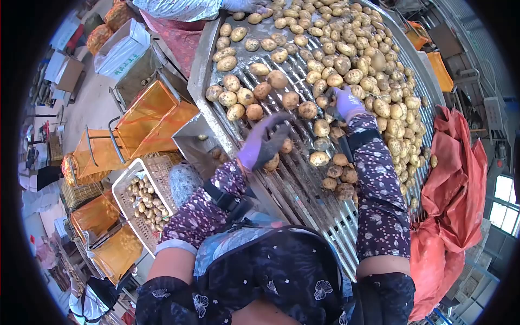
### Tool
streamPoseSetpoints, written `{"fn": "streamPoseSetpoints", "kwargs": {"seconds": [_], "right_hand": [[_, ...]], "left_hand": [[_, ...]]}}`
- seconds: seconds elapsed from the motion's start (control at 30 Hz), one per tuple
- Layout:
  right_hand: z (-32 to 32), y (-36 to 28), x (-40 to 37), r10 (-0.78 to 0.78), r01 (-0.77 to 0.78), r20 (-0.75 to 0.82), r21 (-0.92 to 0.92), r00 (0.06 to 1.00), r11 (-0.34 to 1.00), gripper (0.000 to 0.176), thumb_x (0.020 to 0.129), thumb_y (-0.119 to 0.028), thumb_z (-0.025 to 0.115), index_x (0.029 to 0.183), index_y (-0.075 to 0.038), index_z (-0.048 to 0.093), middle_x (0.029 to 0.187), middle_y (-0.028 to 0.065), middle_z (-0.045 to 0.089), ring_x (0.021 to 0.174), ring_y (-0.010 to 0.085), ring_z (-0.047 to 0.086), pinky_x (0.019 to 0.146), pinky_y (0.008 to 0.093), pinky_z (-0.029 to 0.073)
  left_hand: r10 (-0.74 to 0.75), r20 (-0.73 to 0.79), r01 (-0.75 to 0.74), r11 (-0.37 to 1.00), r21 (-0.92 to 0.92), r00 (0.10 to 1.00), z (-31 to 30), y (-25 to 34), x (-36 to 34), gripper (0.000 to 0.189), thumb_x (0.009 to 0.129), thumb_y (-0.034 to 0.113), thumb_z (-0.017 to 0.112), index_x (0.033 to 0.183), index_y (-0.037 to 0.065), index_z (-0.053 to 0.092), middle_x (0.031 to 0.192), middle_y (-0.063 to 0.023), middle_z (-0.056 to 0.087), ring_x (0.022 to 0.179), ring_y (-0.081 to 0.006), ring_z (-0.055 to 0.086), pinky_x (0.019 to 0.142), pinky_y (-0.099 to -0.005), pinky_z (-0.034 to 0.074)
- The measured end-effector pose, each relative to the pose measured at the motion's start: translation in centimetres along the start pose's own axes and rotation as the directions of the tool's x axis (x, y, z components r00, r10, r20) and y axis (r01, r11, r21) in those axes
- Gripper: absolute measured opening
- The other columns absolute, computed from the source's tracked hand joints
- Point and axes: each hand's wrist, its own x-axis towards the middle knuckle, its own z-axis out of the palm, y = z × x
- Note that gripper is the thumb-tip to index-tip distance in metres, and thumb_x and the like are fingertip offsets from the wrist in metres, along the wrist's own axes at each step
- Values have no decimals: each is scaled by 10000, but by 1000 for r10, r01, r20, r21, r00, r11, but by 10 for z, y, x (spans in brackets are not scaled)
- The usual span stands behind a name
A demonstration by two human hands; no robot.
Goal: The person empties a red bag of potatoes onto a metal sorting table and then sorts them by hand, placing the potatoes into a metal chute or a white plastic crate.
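Potatoes [379,108] cover much of a slatted metal sorting table [292,189], thickest toward the far and right side. My left hand [259,143], in a purple glove with a dark grey palm, is over the table's left part. Its fingers are stretched out and slightly blurred, close to a potato [272,162] partly under it. My right hand [346,103], gloved the same way, reaches down into the potatoes with fingers apart, around a small potato [323,102]; a firm grip on it does not show. Darker, dirt-covered potatoes [344,190] lie nearer my body.
A white plastic basket [127,211] holding potatoes stands at the left, near orange mesh bags [146,119] on frames. A metal chute [189,132] adjoins the table's left edge. Red cloth [449,179] hangs at the right. Another person's gloved hand [246,5] is at the far edge.
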Motion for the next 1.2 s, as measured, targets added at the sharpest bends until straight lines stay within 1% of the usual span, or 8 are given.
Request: {"fn": "streamPoseSetpoints", "kwargs": {"seconds": [0.17,0.23,0.43,0.57,0.87,0.97,1.1,1.2], "right_hand": [[14,-49,-64,-286,280,-96,632,953,722,549,854,-186,713,1324,-13,485,1209,212,582,1121,339,602,921,459,521],[9,-85,-93,-530,595,-273,318,803,738,543,884,-220,693,1347,-34,480,1281,189,561,1144,297,597,944,428,531],[12,-57,-13,93,-93,-9,-30,996,995,389,841,-143,687,1217,-92,599,1172,203,632,1044,365,648,878,445,533],[9,-67,9,38,1,128,-291,991,957,252,861,-158,621,1102,-90,649,1061,189,681,1009,370,659,858,444,530],[-1,-64,-8,-4,22,141,-127,990,992,366,815,-178,668,1176,-136,626,1073,199,681,1003,374,655,857,457,528],[1,-77,-35,54,113,-248,611,967,784,374,908,-213,660,1226,-28,593,1089,178,686,988,295,678,862,408,536],[-6,-171,-78,-349,241,53,628,936,740,487,945,-340,640,1276,5,548,1169,183,661,1011,278,671,878,396,535],[-14,-201,-49,-82,2,125,537,989,844,543,884,-483,652,1141,-8,598,1132,220,654,1006,374,658,900,417,527]], "left_hand": [[-433,380,525,286,-802,817,8,8,-17,528,924,146,658,1407,88,456,1253,-79,594,1189,-244,559,954,-367,491],[-151,415,439,422,-794,897,3,-29,-18,485,948,106,594,1399,43,427,1287,-100,550,1159,-245,572,945,-356,506],[-258,288,386,573,-723,922,-8,-21,-20,342,1014,172,508,1317,14,490,1323,-174,544,1164,-263,600,941,-355,549],[-336,444,476,15,-879,831,-21,-12,-21,440,1023,330,471,1306,-5,513,1379,-194,512,1246,-310,547,997,-422,517],[-233,416,403,-100,-910,879,-30,-1,-32,532,1013,399,448,1313,-38,496,1444,-211,448,1357,-353,432,1104,-488,413],[-187,299,287,-93,-954,935,-42,-1,-49,546,996,425,467,1348,8,490,1458,-191,439,1365,-365,415,1124,-545,362],[-234,196,214,53,-975,952,-57,1,-62,554,961,481,509,1330,67,518,1424,-155,476,1339,-363,440,1099,-636,332],[-388,188,184,-47,-982,902,-71,2,-74,563,946,526,518,1282,75,543,1350,-152,535,1292,-357,485,1069,-629,372]]}}
